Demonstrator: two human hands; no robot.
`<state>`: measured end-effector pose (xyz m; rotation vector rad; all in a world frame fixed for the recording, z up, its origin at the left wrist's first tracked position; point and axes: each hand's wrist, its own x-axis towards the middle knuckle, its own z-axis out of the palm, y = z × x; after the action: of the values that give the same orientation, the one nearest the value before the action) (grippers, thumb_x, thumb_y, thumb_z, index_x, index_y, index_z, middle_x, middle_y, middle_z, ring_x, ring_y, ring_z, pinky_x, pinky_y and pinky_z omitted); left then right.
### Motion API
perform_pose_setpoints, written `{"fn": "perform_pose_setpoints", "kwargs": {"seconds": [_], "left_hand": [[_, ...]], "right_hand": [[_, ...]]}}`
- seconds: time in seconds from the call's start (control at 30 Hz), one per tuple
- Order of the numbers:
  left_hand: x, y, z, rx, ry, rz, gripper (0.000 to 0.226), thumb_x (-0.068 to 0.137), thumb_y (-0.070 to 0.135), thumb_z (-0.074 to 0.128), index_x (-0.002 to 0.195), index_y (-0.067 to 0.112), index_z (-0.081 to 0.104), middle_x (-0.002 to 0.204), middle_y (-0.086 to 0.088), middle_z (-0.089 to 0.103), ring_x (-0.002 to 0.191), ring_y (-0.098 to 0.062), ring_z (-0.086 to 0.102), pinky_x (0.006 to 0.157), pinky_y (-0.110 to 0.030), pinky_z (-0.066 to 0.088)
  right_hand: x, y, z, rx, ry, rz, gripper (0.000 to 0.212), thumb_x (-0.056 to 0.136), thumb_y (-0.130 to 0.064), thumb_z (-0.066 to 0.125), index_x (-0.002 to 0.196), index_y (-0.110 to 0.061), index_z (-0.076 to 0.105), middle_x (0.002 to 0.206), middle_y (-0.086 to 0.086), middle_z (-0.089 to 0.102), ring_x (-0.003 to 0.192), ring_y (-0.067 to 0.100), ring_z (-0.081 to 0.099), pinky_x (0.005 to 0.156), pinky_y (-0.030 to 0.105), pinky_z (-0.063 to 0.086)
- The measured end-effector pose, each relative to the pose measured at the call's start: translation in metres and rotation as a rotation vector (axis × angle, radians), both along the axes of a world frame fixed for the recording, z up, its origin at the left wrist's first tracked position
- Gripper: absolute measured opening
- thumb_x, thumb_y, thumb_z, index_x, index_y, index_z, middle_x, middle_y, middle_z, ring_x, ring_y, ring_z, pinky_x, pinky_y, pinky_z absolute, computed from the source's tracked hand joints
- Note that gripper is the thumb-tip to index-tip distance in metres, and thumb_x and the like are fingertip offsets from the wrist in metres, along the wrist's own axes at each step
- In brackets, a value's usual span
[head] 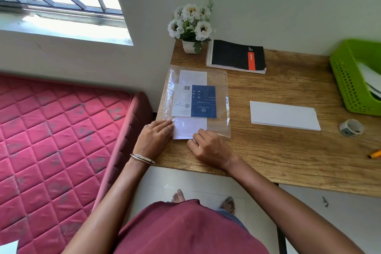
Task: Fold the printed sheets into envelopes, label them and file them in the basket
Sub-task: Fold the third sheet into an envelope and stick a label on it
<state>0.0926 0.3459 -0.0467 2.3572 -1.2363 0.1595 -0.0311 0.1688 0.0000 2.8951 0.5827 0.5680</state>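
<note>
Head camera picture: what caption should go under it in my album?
Both hands, left and right, work a white sheet at a clear plastic bag on a wooden desk.

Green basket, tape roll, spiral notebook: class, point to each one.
Green basket (343,80): head view, perforated left wall.
Tape roll (343,127): head view, outer band.
Spiral notebook (233,54): head view, black cover.

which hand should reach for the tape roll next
Probably the right hand: the tape roll sits on the desk's right side, while the left hand presses on the plastic sleeve at the left edge.
</note>
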Motion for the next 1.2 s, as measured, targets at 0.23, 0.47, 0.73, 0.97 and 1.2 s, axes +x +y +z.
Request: {"fn": "perform_pose_setpoints", "kwargs": {"seconds": [0.23, 0.47, 0.73, 0.97, 1.2], "left_hand": [[-0.005, 0.0, 0.012, -0.065, 0.089, 0.049, 0.031, 0.087, 0.03, 0.051, 0.095, 0.011, 0.073, 0.102, -0.005, 0.071, 0.087, -0.024, 0.067, 0.072, -0.037, 0.055], [-0.01, -0.003, 0.023, -0.173, 0.282, 0.141, 0.031, 0.083, 0.037, 0.051, 0.09, 0.017, 0.074, 0.1, 0.001, 0.071, 0.085, -0.023, 0.064, 0.078, -0.034, 0.05], [-0.003, -0.033, 0.053, -0.13, 0.454, 0.349, 0.03, 0.089, 0.031, 0.056, 0.08, 0.006, 0.072, 0.071, -0.013, 0.068, 0.064, -0.019, 0.057, 0.059, -0.025, 0.038], [-0.019, -0.072, 0.105, -0.704, 0.955, 0.355, 0.046, 0.093, 0.044, 0.039, 0.091, 0.008, 0.068, 0.057, 0.01, 0.067, 0.051, 0.0, 0.058, 0.048, -0.012, 0.043], [-0.028, -0.103, 0.143, -0.435, 0.644, 0.11, 0.074, 0.071, 0.078, 0.044, 0.113, 0.02, 0.064, 0.105, 0.0, 0.069, 0.09, -0.01, 0.065, 0.074, -0.02, 0.05]], "right_hand": [[-0.007, -0.002, -0.01, 0.09, 0.021, -0.007, 0.021, 0.089, 0.003, 0.049, 0.075, -0.006, 0.061, 0.067, 0.007, 0.056, 0.06, 0.021, 0.05, 0.049, 0.032, 0.041], [-0.019, -0.006, 0.063, 0.786, 0.216, 0.03, 0.017, 0.077, -0.001, 0.064, 0.093, -0.009, 0.068, 0.087, 0.006, 0.065, 0.079, 0.019, 0.059, 0.069, 0.033, 0.05], [-0.017, -0.032, 0.148, 1.614, 0.003, -0.037, 0.021, 0.083, 0.004, 0.061, 0.095, -0.013, 0.065, 0.097, -0.002, 0.064, 0.09, 0.015, 0.059, 0.069, 0.032, 0.054], [-0.013, -0.089, 0.162, 1.871, -0.36, -0.347, 0.012, 0.089, -0.003, 0.058, 0.096, -0.003, 0.068, 0.091, -0.002, 0.067, 0.084, 0.004, 0.059, 0.068, 0.022, 0.049], [-0.035, -0.13, 0.137, 1.922, -0.269, -0.571, 0.023, 0.098, -0.008, 0.046, 0.105, -0.007, 0.068, 0.116, 0.007, 0.062, 0.11, 0.019, 0.058, 0.076, 0.028, 0.055]]}}
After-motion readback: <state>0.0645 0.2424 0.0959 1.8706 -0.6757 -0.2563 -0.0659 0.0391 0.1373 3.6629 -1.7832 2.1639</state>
